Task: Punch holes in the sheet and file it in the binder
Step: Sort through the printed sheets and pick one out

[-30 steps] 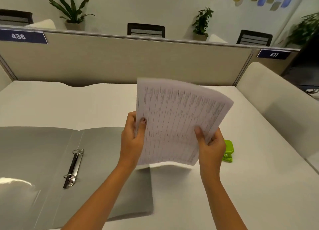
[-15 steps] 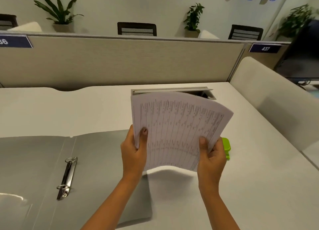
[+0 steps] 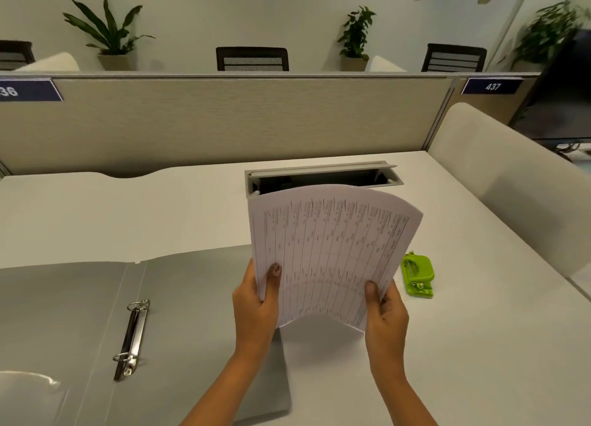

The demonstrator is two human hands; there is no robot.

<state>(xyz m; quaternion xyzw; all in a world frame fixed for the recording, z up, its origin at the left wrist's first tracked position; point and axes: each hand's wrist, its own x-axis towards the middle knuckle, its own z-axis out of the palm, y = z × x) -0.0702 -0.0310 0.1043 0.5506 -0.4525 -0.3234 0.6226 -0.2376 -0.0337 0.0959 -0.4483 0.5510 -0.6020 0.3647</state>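
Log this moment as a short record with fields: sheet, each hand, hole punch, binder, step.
sheet: printed table sheet, held upright above the desk, bowed
left hand: grips the sheet's lower left edge
right hand: grips its lower right corner
hole punch: green, on the desk right of the sheet, untouched
binder: grey, lying open, rings closed and empty
step: holes not yet punched

My white desk (image 3: 160, 214) carries the open grey binder (image 3: 80, 313) at lower left, the green hole punch (image 3: 417, 275) at right, and a cable tray (image 3: 323, 176) set in at centre.
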